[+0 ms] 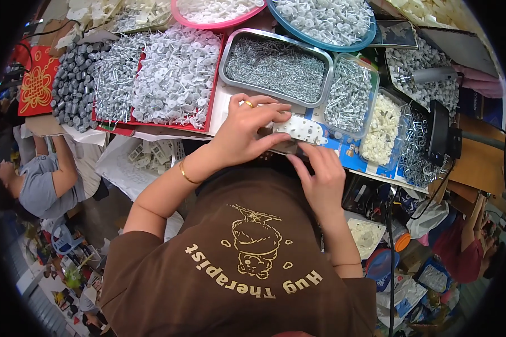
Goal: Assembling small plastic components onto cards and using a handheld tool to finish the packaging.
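A white plastic housing [301, 130], flat and rounded at one end with small studs and holes, is at the table's near edge. My left hand [250, 126] grips its left end, the thumb in front and the fingers over the top. My right hand [323, 171] is closed at its lower right edge, with the index fingertip touching it and the thumb just below. The housing's underside and left end are hidden by my fingers. Just beyond it stands a metal tray [226, 70] full of small screws.
A red box [215, 106] of white round plastic pieces and metal pins lies left, beside dark grey cylinders [73, 84]. Clear containers of screws [348, 92] and cream-coloured pieces [381, 129] sit right. Pink [208, 25] and blue [371, 36] basins stand behind. A black device [437, 132] stands far right.
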`<action>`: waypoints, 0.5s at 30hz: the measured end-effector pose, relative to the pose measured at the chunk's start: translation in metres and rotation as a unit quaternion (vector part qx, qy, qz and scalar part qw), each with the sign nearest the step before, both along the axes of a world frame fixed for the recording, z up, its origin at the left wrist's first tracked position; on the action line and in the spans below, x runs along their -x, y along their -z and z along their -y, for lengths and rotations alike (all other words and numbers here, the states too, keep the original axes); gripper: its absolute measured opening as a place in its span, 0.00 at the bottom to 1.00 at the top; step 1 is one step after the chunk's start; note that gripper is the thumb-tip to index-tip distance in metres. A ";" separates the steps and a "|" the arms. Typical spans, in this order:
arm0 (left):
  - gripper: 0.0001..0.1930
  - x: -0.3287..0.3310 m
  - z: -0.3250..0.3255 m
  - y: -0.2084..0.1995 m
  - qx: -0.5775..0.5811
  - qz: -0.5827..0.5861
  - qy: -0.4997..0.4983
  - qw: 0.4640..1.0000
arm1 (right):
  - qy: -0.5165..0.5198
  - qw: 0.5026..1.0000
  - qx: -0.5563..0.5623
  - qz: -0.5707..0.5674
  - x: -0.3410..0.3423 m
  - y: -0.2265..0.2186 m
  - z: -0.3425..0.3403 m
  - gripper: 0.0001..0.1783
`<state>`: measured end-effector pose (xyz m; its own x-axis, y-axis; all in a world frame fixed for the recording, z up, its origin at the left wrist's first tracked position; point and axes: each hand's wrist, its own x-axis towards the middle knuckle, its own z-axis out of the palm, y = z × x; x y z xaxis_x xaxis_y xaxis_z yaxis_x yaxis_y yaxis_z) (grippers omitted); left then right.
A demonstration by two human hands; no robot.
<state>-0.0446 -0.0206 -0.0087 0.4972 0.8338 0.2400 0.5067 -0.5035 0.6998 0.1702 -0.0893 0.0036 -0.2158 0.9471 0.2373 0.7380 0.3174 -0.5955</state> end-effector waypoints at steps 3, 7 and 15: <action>0.20 -0.003 -0.003 -0.005 0.118 0.032 -0.017 0.992 | 0.004 0.997 0.024 -0.071 0.003 0.008 0.010 0.22; 0.18 -0.005 -0.007 -0.009 0.157 0.040 -0.031 0.986 | -0.011 0.992 0.061 -0.111 -0.008 0.026 0.011 0.25; 0.20 -0.014 -0.011 -0.009 0.167 0.018 -0.034 0.985 | -0.008 0.990 -0.030 -0.134 0.004 0.033 0.002 0.17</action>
